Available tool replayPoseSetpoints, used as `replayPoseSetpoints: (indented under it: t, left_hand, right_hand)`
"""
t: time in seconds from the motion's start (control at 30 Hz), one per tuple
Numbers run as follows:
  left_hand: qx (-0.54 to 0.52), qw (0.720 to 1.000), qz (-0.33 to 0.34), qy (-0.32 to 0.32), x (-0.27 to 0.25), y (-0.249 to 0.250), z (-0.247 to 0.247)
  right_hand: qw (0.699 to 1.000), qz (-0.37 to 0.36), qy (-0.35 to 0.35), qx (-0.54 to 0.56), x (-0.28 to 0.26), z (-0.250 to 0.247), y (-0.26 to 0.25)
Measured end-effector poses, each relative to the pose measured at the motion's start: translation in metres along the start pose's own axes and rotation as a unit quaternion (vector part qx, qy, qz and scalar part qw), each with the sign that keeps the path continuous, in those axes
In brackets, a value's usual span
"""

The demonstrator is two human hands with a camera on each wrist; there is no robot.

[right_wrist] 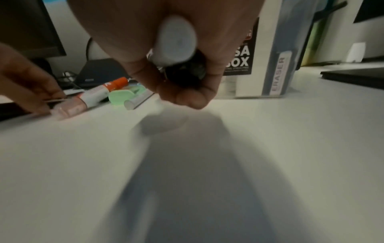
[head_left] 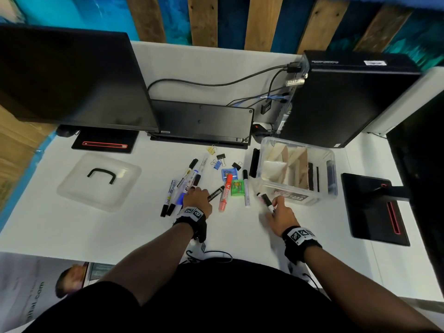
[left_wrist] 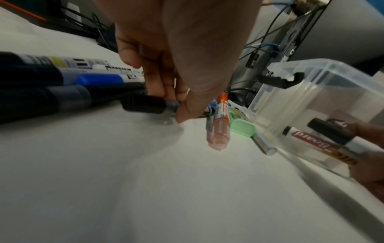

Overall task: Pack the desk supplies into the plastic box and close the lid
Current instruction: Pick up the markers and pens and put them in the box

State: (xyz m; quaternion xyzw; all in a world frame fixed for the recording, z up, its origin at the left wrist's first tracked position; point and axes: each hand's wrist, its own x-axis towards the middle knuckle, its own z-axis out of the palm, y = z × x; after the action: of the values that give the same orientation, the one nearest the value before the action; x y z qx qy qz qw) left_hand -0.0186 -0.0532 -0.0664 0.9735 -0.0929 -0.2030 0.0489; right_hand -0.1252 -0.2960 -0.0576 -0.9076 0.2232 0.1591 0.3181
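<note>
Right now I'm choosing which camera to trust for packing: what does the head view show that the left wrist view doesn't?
Only the head view shows the clear domed lid with black handle and the binder clips.

Only the left wrist view shows the left hand's fingers pinching the black marker.

Both show the clear plastic box, the orange marker and the white desk.

The plastic box (head_left: 298,150) stands open-topped, but upright paper pads and dark items fill its far and right parts. A computer tower (head_left: 346,102) rises just behind it, and a black stand base (head_left: 374,207) lies to its right. Left of the box, markers (head_left: 182,186), an orange marker (head_left: 225,191), a green sharpener (head_left: 237,187) and binder clips (head_left: 221,159) crowd the counter (head_left: 120,231). The lid (head_left: 98,181) lies well apart at the left.
</note>
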Motion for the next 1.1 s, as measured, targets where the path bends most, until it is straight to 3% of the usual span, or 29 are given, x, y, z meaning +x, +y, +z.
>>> replayPoseSetpoints:
  t: [0.1, 0.23, 0.33, 0.43, 0.7, 0.83, 0.9, 1.0, 1.1]
  left_hand:
    - [-0.025, 0.998, 0.0, 0.05, -0.008, -0.013, -0.009]
    - [-0.066, 0.983, 0.023, 0.169, -0.02, -0.045, -0.026]
    - [-0.111, 0.984, 0.055, 0.131, -0.028, -0.067, -0.039]
    - [-0.222, 0.964, 0.076, 0.122, -0.038, -0.082, -0.045]
    - [-0.308, 0.949, -0.008, 0.068, -0.052, -0.105, -0.04]
    - [-0.494, 0.866, -0.056, 0.06, -0.054, -0.102, -0.049]
    - [-0.528, 0.846, -0.038, 0.062, -0.054, -0.103, -0.054]
    - [-0.503, 0.862, 0.014, 0.052, -0.052, -0.114, -0.053]
    - [-0.458, 0.887, 0.035, 0.055, -0.047, -0.134, -0.047]
  right_hand:
    - [0.999, 0.02, 0.011, 0.022, 0.003, 0.004, -0.018]
    - [0.998, 0.049, 0.031, 0.002, 0.019, 0.017, -0.051]
    - [0.998, 0.052, 0.033, -0.031, 0.026, 0.028, -0.068]
    - [0.996, 0.066, 0.032, -0.043, 0.027, 0.038, -0.073]
    - [0.988, 0.151, -0.006, -0.026, 0.02, 0.039, -0.061]
    - [0.986, 0.166, -0.025, 0.002, 0.009, 0.032, -0.054]
    - [0.987, 0.151, -0.004, 0.05, 0.007, 0.029, -0.053]
    - [0.985, 0.099, 0.039, 0.134, 0.006, 0.027, -0.054]
    - [0.974, 0.055, 0.032, 0.22, 0.004, 0.022, -0.073]
